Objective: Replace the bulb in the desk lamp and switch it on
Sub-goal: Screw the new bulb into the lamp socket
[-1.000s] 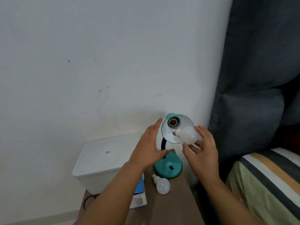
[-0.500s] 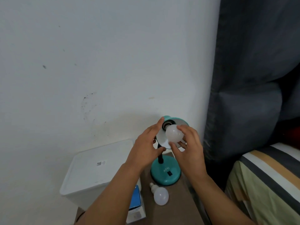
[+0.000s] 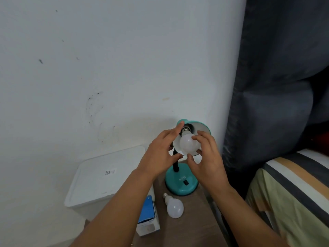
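A teal desk lamp (image 3: pixel 181 184) stands on a small brown table (image 3: pixel 192 227), its shade (image 3: pixel 200 128) tilted toward me. A white bulb (image 3: pixel 187 144) sits with its metal base at the socket inside the shade. My right hand (image 3: pixel 204 157) grips the bulb's globe with its fingertips. My left hand (image 3: pixel 160 154) rests on the shade's left rim, with one finger reaching up to the socket end. A second white bulb (image 3: pixel 173 206) lies loose on the table in front of the lamp's base. A black switch (image 3: pixel 186 182) shows on the base.
A white plastic bin (image 3: pixel 105 177) stands left of the table against the white wall. A blue and white bulb box (image 3: pixel 148 220) lies at the table's left edge. A dark curtain (image 3: pixel 277 86) hangs on the right, and a striped bed (image 3: pixel 292 189) lies at the lower right.
My right hand has carried the bulb from beside the shade's rim into the shade, base first toward the socket. My left hand stays at the shade. The view has shifted slightly.
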